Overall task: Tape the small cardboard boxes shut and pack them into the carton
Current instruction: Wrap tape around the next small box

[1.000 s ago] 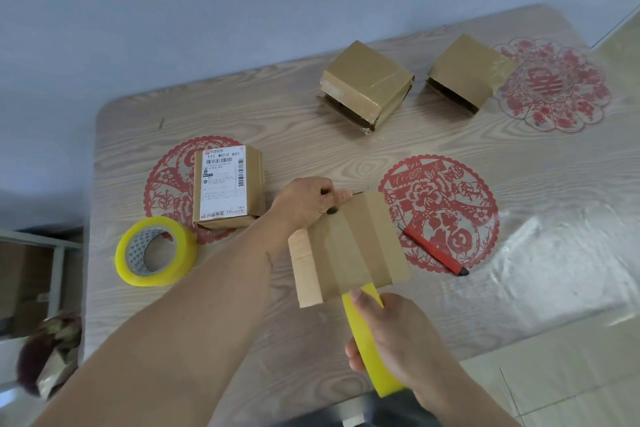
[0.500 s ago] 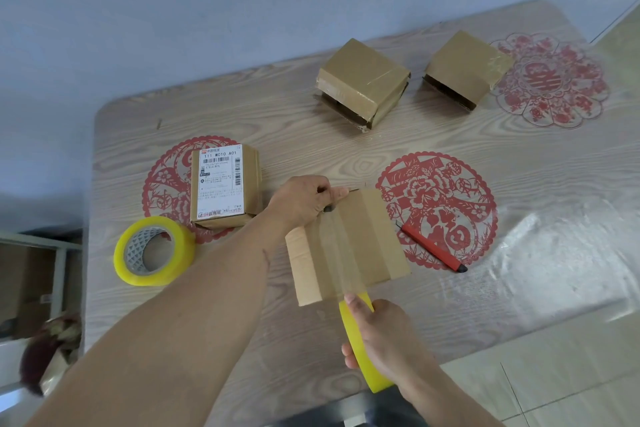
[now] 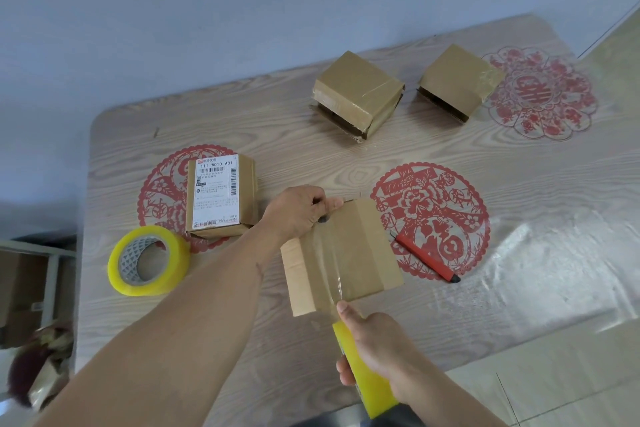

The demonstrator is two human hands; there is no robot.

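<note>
A small cardboard box (image 3: 360, 253) sits on the table near its front edge, with a clear tape strip running down the middle of its top. My left hand (image 3: 298, 211) grips the box's far edge and pins the tape end there. My right hand (image 3: 377, 347) grips a yellow tape roll (image 3: 367, 381) just below the box's near edge, the tape stretched from roll to box. A labelled box (image 3: 221, 194) stands to the left. Two more boxes, one (image 3: 360, 94) beside the other (image 3: 457, 80), lie at the back with open undersides.
A second yellow tape roll (image 3: 149, 260) lies flat at the left front. A red utility knife (image 3: 426, 260) lies right of the box on a red paper-cut decoration. The wooden table (image 3: 519, 218) has a glossy cover. Shelving stands off the left edge.
My right hand has pulled the roll down toward me, and the clear tape strip now lies along the box's top. My left hand has stayed on the far edge.
</note>
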